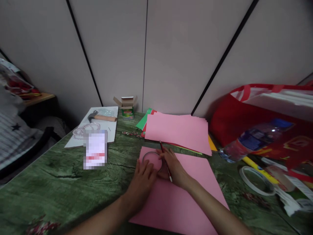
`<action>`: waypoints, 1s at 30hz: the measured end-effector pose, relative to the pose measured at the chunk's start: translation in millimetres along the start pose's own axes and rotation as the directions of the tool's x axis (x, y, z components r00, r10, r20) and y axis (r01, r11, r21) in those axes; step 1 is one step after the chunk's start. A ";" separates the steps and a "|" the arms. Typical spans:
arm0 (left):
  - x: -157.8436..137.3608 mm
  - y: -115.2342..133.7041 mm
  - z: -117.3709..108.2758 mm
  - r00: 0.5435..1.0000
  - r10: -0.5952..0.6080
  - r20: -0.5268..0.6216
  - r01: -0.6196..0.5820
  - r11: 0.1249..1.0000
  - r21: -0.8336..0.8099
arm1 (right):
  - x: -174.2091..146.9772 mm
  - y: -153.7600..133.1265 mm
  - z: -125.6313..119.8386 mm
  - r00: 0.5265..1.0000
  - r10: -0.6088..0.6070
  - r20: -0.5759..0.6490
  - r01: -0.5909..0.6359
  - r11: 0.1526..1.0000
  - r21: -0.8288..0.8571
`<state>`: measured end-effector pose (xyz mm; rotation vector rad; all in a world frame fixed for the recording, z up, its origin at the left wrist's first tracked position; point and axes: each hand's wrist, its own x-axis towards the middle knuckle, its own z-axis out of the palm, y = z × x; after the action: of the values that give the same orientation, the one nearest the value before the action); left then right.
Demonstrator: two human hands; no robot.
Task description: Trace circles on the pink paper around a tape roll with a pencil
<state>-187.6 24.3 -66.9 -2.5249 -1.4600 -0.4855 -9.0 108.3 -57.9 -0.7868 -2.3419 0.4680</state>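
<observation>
A pink sheet of paper (188, 195) lies on the green patterned table before me. On its upper left part rests a thin grey ring (151, 152), its kind unclear, with pink paper showing through its middle. Curled over the lower left rim, my left hand (143, 179) holds the ring down. My right hand (174, 166) is closed around a dark red pencil (169, 173) at the ring's right side. The pencil leans, its white end towards me; where the other end meets the paper or ring I cannot tell.
Behind lies a stack of pink sheets (176, 130). To the left are a phone-like blurred rectangle (95, 150), a hammer (104, 117) on a white board and an opened small box (127, 112). At right stand a bottle (251, 142), a tape roll (256, 181) and a red bag (227, 114).
</observation>
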 end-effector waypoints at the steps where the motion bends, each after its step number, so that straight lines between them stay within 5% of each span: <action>1: -0.7 0.6 -1.0 1.000 -0.015 0.024 0.015 1.000 -0.007 | -0.4 0.2 0.3 1.000 0.016 0.006 -0.016 0.999 -0.032; 11: -6.1 12.6 -10.4 0.994 -0.059 -0.097 0.066 0.995 0.071 | 2.7 -9.6 -17.7 0.988 0.108 0.111 -0.094 0.987 -0.127; 19: -11.4 20.0 -7.3 0.994 -0.102 0.033 0.094 0.977 0.192 | 4.0 1.8 -10.4 0.995 0.039 0.094 -0.037 0.999 -0.022; 30: -11.5 19.6 -2.1 0.998 -0.033 0.055 0.022 0.981 0.191 | 6.9 0.0 -12.0 0.997 0.007 0.077 -0.007 1.000 -0.003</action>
<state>-176.3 4.6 -69.1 -2.3902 -1.4868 -0.2649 -5.5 114.2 -45.8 -0.7911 -2.4123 0.5064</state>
